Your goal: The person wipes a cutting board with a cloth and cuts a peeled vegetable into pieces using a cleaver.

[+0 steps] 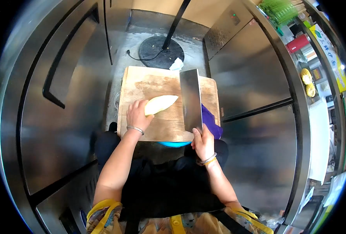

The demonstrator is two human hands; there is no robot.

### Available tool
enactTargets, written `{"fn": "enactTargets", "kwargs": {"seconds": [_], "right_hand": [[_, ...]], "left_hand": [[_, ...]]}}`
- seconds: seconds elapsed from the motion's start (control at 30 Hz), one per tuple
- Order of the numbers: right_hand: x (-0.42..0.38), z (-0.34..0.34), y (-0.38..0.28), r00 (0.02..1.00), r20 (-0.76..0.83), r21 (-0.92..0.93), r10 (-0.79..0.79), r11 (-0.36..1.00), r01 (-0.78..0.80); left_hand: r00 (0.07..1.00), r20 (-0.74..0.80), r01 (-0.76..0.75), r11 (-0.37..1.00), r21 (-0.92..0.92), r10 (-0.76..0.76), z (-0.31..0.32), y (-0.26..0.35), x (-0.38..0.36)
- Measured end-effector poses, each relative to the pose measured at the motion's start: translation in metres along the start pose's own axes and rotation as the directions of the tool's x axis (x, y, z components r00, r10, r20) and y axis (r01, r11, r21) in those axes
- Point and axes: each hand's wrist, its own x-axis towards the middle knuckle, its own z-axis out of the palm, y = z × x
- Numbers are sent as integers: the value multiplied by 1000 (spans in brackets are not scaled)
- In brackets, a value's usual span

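A pale yellow bamboo shoot (pixel 162 103) lies on a wooden cutting board (pixel 157 82) in front of me. My left hand (pixel 138 115) grips its thick near end and pins it to the board. My right hand (pixel 203 143) holds the handle of a large steel cleaver (pixel 191 99). The blade lies flat just right of the shoot's tip, pointing away from me. Both wrists wear bangles.
The board rests on a blue tub (pixel 175 144), with a purple cloth (pixel 211 121) at its right. Stainless steel cabinets (pixel 67 97) wall both sides. A round black base with a pole (pixel 161 50) stands on the wet floor beyond. Shelves with goods (pixel 309 78) are far right.
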Motion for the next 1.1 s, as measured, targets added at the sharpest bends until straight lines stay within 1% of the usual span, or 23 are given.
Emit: {"fn": "enactTargets", "kwargs": {"seconds": [0.03, 0.1, 0.13, 0.2, 0.23, 0.3, 0.33, 0.37, 0.4, 0.43, 0.5, 0.53, 0.6, 0.63, 0.7, 0.73, 0.8, 0.83, 0.87, 0.93, 1.0, 1.07, 1.1], "right_hand": [[2, 2, 8, 1000, -11, -3, 5, 1000, -5], [11, 10, 32, 950, -155, -199, -270, 951, 238], [13, 13, 39, 957, -161, -197, -242, 958, 209], [19, 19, 37, 950, -187, -272, -249, 943, 193], [26, 23, 42, 915, -180, -351, -363, 892, 285], [39, 34, 39, 926, -167, -312, -339, 909, 276], [46, 43, 39, 938, -173, -300, -301, 923, 241], [48, 54, 40, 967, -154, -329, -204, 933, 145], [51, 65, 44, 977, -126, -338, -173, 933, 121], [55, 75, 52, 971, -104, -347, -216, 923, 168], [55, 89, 53, 972, -56, -394, -229, 899, 189], [53, 91, 57, 971, -57, -394, -233, 899, 192], [52, 90, 69, 947, 22, -449, -321, 843, 296], [51, 78, 61, 961, 109, -438, -256, 855, 277], [53, 45, 55, 939, 23, -617, -344, 734, 284], [58, 31, 56, 914, -62, -652, -402, 710, 268], [71, 15, 63, 910, -209, -737, -357, 669, 93], [80, 13, 73, 950, -205, -750, -237, 662, 3], [87, 14, 83, 949, -207, -754, -238, 657, 1], [101, 17, 99, 999, -51, -766, -6, 642, -35], [112, 5, 111, 992, -62, -764, -109, 645, 23], [122, -11, 111, 974, -99, -506, -202, 853, 125], [110, -15, 77, 929, -142, -465, -343, 851, 243]], "left_hand": [[1000, 5, -9, 1000, -7, 9, 0, 4, 3], [990, -4, -140, 984, 112, 141, 2, 10, 7], [990, 0, -142, 985, 103, 143, 6, 11, 10], [993, 114, -49, 992, 116, 36, 13, 12, 17], [992, 117, -50, 992, 113, 36, 14, 13, 18], [969, 196, 182, 974, -137, -154, 12, 14, 20], [970, 192, 174, 975, -135, -147, 14, 7, 24], [907, 368, 380, 777, -502, -206, 18, -6, 26], [824, 540, 558, 407, -723, -172, 19, -15, 28], [830, 529, 550, 411, -727, -175, 12, -11, 28], [894, 415, 444, 211, -871, -167, -4, -2, 24], [896, 412, 440, 211, -873, -166, -12, 3, 22], [906, 400, 402, -16, -916, -134, -25, 16, 22], [911, 391, 391, -23, -920, -132, -28, 20, 24], [888, 452, 437, -147, -887, -82, -32, 24, 24], [888, 451, 435, -156, -887, -86, -31, 26, 22], [906, 422, 418, -102, -903, -25, -29, 30, 20], [920, 391, 390, -77, -918, -3, -32, 35, 20], [920, 392, 390, -83, -917, 1, -30, 38, 19], [930, 362, 365, -46, -930, 64, -29, 44, 17], [916, 389, 398, -108, -911, 94, -32, 52, 13], [903, 409, 426, -166, -889, 129, -34, 57, 12], [906, 404, 417, -111, -902, 122, -31, 57, 11]]}}
